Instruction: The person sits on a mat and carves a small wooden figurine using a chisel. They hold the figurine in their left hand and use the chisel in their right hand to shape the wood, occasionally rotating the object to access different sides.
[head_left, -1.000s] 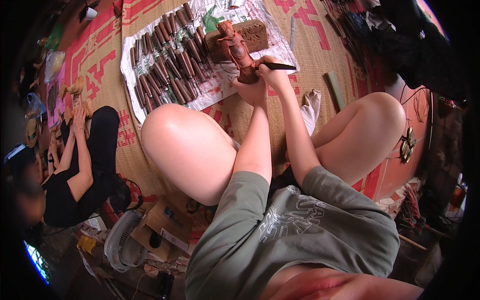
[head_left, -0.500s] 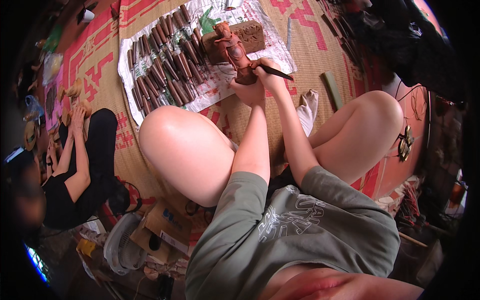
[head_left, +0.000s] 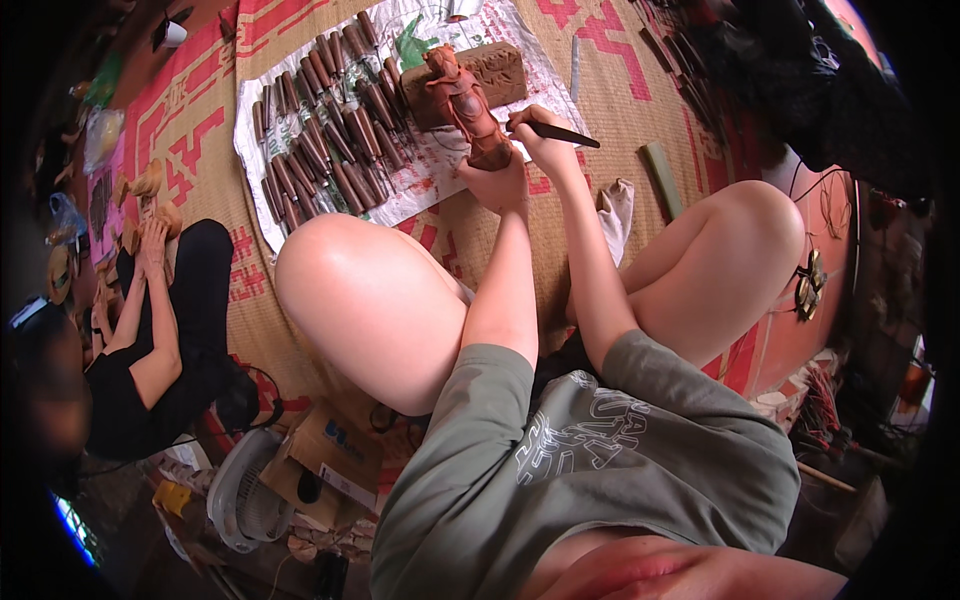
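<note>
We sit cross-legged on a woven floor mat point(head_left: 590, 250), both knees raised, with our arms stretched forward between them. Our left hand point(head_left: 497, 180) is clenched around the base of one reddish-brown carved wooden figurine point(head_left: 465, 105), holding it upright and slightly tilted just above a sheet of paper point(head_left: 440, 185) spread on the mat. Our right hand point(head_left: 535, 135) grips one slim dark carving tool point(head_left: 565, 133) like a pen, fingers closed tight on its handle, the tip meeting the lower side of the figurine. To carve well here, we judge that the left hand should keep the figure firmly braced near its foot, while the right hand makes short, shallow strokes directed away from the holding fingers, turning the figure rather than twisting the wrist. Behind the figurine lies one rectangular carved wooden block point(head_left: 495, 68). On the paper to the left lie rows of wooden-handled chisels point(head_left: 320, 160), roughly thirty, too tightly packed for an exact count. One pale flat stick point(head_left: 662, 178) and one crumpled cloth point(head_left: 615, 205) rest on the mat to our right. One other person point(head_left: 150, 330) in black sits at our left, handling pale figures. One small fan point(head_left: 240, 490) lies nearby.
</note>
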